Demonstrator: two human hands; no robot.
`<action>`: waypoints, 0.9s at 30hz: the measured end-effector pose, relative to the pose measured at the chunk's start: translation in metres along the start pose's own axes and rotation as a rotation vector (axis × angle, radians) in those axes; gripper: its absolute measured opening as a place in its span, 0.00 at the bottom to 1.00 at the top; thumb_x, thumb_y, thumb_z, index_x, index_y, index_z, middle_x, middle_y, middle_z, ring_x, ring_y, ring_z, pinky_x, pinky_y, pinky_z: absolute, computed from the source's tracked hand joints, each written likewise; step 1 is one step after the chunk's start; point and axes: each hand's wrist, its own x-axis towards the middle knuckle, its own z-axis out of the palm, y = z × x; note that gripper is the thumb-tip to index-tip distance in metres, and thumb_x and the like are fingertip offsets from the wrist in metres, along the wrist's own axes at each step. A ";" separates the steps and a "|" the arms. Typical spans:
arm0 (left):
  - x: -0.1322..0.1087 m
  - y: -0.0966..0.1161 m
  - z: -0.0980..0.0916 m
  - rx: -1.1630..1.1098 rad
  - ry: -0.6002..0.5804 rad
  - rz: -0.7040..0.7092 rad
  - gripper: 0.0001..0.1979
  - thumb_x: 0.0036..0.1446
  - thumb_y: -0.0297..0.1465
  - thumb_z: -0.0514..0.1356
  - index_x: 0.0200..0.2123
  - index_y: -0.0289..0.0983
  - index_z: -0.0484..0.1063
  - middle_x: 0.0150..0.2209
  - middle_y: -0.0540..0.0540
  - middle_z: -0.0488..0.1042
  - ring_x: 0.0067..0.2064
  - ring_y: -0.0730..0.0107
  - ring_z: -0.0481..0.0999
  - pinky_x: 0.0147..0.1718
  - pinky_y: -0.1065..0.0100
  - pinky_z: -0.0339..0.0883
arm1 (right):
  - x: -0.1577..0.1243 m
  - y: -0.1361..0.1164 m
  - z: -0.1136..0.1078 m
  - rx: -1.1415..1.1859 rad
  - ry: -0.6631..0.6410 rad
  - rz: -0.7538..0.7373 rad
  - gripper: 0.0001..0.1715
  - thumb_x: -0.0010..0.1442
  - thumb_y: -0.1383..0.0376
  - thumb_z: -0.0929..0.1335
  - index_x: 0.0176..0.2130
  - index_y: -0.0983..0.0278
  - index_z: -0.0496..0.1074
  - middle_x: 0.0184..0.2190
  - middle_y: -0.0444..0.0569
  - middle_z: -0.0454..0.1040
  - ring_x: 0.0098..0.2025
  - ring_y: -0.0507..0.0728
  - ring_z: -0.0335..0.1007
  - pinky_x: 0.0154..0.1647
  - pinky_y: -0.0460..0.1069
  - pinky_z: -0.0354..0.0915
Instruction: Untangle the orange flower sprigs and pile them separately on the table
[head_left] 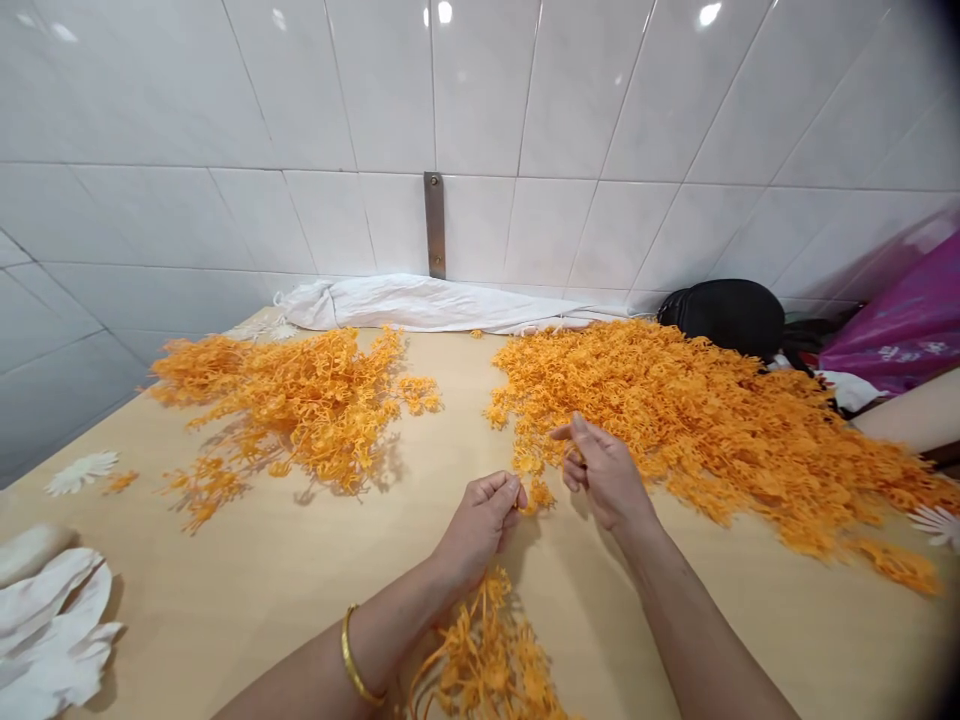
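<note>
My left hand [480, 525], with a gold bangle [349, 655] on its wrist, is closed in a pinch on a small orange artificial flower sprig [538, 495]. Part of the sprig is hidden by the fingertips. To its right, my right hand [604, 475] is over the near-left edge of a large heap of orange artificial flowers [697, 420]. Its index finger points left and the others are loosely bent, apart, with nothing clearly held. Below my left wrist lies a bunch of orange flower sprigs [491, 660], partly covered by the forearm.
Another orange flower pile [300, 400] lies left on the wooden table [300, 600]. White petal pieces [82, 472] and white cloth [60, 630] sit at the far left. Along the tiled wall are a white cloth roll [435, 303], a black pouch [724, 315] and a purple bag [900, 310].
</note>
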 end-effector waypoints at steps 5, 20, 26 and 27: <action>0.004 0.001 0.000 0.079 -0.009 0.036 0.18 0.47 0.44 0.56 0.21 0.35 0.58 0.11 0.59 0.46 0.15 0.84 0.41 0.16 0.74 0.34 | -0.017 0.015 0.022 -0.247 -0.389 0.092 0.19 0.48 0.51 0.66 0.25 0.65 0.64 0.13 0.37 0.57 0.14 0.45 0.50 0.13 0.42 0.52; 0.030 0.013 -0.031 -0.447 0.048 0.100 0.04 0.51 0.28 0.55 0.28 0.31 0.64 0.18 0.54 0.54 0.18 0.83 0.54 0.17 0.78 0.49 | 0.008 0.007 -0.012 -0.979 0.438 -0.488 0.15 0.48 0.68 0.62 0.38 0.62 0.69 0.39 0.54 0.63 0.37 0.58 0.61 0.33 0.52 0.60; 0.041 0.018 -0.042 -0.582 0.075 0.088 0.06 0.54 0.26 0.50 0.29 0.31 0.65 0.18 0.53 0.55 0.18 0.82 0.56 0.18 0.77 0.53 | -0.016 0.009 0.017 -1.276 0.294 -0.663 0.13 0.55 0.66 0.60 0.37 0.62 0.71 0.38 0.52 0.68 0.41 0.61 0.57 0.38 0.55 0.55; 0.041 0.018 -0.042 -0.596 0.075 0.090 0.06 0.55 0.26 0.50 0.29 0.32 0.65 0.18 0.53 0.55 0.18 0.81 0.56 0.18 0.77 0.53 | -0.018 0.008 0.020 -1.286 0.278 -0.685 0.12 0.55 0.65 0.60 0.36 0.62 0.71 0.37 0.51 0.69 0.41 0.61 0.57 0.38 0.55 0.54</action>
